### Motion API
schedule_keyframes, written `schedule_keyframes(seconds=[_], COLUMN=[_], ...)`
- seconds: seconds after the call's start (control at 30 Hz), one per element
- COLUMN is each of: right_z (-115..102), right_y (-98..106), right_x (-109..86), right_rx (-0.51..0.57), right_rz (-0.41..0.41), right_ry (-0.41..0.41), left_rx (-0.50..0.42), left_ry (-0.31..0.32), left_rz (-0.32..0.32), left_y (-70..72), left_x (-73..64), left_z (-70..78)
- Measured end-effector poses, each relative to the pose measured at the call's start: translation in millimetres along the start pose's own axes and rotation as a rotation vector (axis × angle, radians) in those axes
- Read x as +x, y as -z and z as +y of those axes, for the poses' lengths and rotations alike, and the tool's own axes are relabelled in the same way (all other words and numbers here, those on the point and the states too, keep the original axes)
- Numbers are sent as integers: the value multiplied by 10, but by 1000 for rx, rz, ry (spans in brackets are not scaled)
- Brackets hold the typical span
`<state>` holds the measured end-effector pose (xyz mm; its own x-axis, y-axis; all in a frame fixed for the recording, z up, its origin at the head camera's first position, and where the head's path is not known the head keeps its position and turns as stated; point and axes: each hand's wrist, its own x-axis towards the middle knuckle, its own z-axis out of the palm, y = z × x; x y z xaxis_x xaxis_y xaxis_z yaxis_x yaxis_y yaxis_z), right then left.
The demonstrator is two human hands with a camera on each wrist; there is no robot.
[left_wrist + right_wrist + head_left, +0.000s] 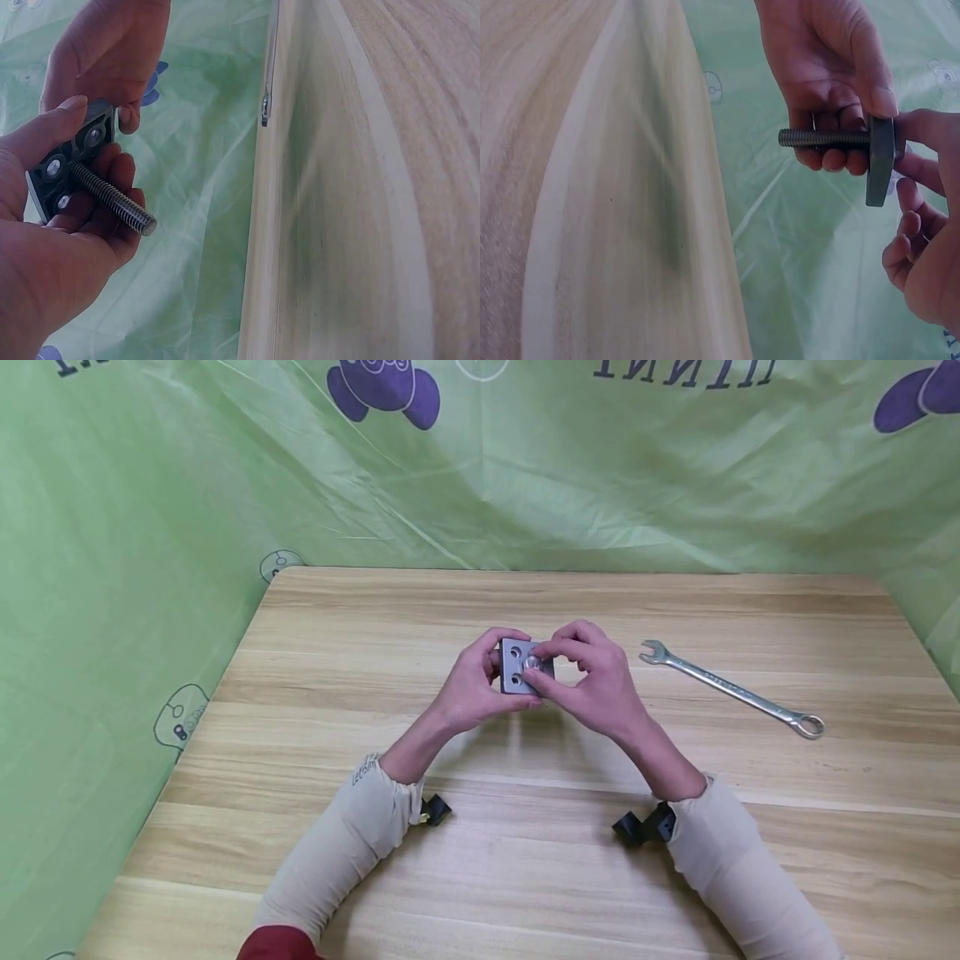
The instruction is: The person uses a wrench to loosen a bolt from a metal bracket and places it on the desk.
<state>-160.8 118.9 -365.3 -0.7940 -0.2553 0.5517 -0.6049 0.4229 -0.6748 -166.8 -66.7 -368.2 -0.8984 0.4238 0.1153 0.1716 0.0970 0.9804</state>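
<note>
Above the table, my left hand (474, 687) grips a grey rectangular plate (507, 668) by its edges, thumb along one side and fingers along the other. Round holes show in the plate's face. A threaded bolt (821, 138) runs through the plate, its long shank sticking out of the back; in the left wrist view the bolt shank (112, 196) passes over the left fingers. On the front face, the thumb and index finger of my right hand (600, 681) pinch the bolt head (532, 662), covering part of it. The other right fingers are bent.
To the right of the hands, a steel combination wrench (731, 690) lies at a slant on the wooden table (525, 877), open end toward the back. A green printed cloth (480, 485) hangs behind the table and down its left side. Small black devices (645, 827) are on both wrists.
</note>
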Motion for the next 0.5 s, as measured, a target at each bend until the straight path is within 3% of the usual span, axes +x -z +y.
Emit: schedule_keyframes(seconds=[0.5], right_z=[45], right_y=[89], right_x=[13], right_rx=[203], right_rz=[-217], right_ry=[-78], left_rx=[-88], left_ry=[-10], left_rz=[-52], left_y=[-3], left_x=[1], left_z=[-12])
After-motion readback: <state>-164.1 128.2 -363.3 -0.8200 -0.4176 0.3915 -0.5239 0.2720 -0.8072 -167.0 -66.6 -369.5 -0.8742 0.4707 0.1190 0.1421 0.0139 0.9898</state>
